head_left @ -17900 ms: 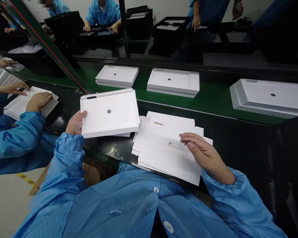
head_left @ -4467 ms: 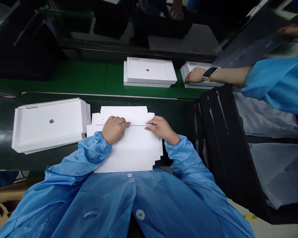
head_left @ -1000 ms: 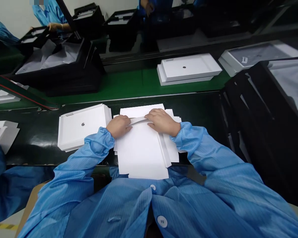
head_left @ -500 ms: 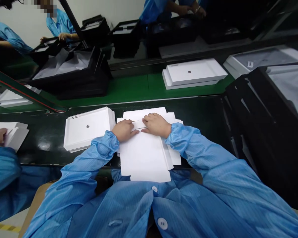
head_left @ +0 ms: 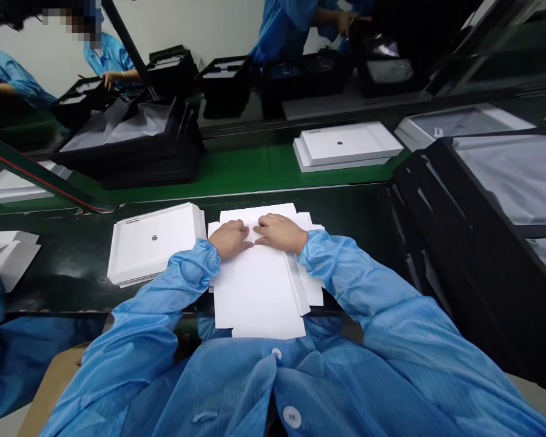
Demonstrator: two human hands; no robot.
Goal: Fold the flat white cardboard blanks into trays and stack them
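Observation:
A flat white cardboard blank (head_left: pixel 259 285) lies on the dark bench in front of me, on top of more blanks. My left hand (head_left: pixel 230 238) and my right hand (head_left: pixel 279 232) rest side by side on its far folded flap, fingers curled and pressing down, fingertips nearly touching. A finished white folded tray (head_left: pixel 152 243) with a small round hole sits just left of my left hand.
A green conveyor belt (head_left: pixel 236 170) runs behind the bench, carrying a stacked white tray (head_left: pixel 346 145). Black bins (head_left: pixel 127 142) with grey sheets stand beyond it. A tall black rack (head_left: pixel 473 243) fills the right. Other people in blue coats work at the left edge and across the belt.
My two hands have slid together along the far flap, pressing it flat. The camera view dipped slightly.

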